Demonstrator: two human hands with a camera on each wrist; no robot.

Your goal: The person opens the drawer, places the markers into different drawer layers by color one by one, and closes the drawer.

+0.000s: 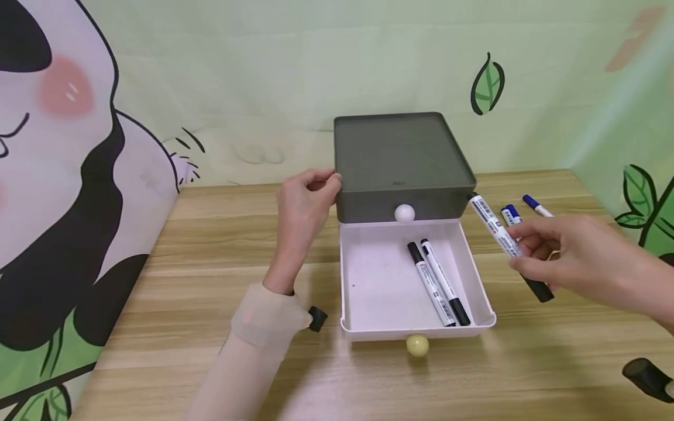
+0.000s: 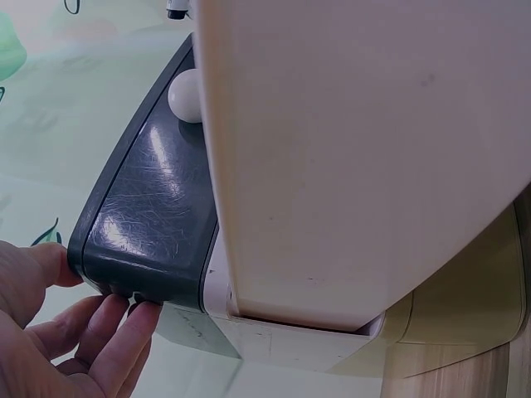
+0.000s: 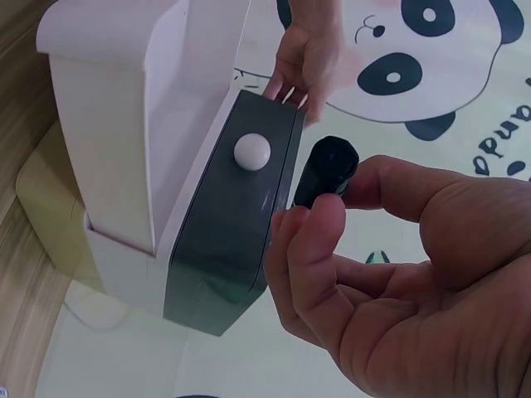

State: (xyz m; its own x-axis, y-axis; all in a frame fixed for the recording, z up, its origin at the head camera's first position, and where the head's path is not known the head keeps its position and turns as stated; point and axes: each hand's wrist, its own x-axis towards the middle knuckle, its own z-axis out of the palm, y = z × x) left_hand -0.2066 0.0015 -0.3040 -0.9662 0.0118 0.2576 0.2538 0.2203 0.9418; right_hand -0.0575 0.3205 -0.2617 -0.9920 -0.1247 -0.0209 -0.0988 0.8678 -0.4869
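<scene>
My left hand grips the front left corner of a dark grey drawer box, its thumb and fingers pinching the edge. Below the grey top a white drawer stands pulled out towards me. Two black-capped markers lie slanted in its right half, a left marker and a right marker. To the right of the drawer, above the table, my right hand pinches another black marker between thumb and fingers. In the right wrist view the black end of this marker points at the camera.
On the wooden table, behind the right hand, lie blue-capped markers and one more blue-capped marker. A yellow knob sticks out of the drawer's front, a white knob out of the grey box. A yellowish lower section is beneath.
</scene>
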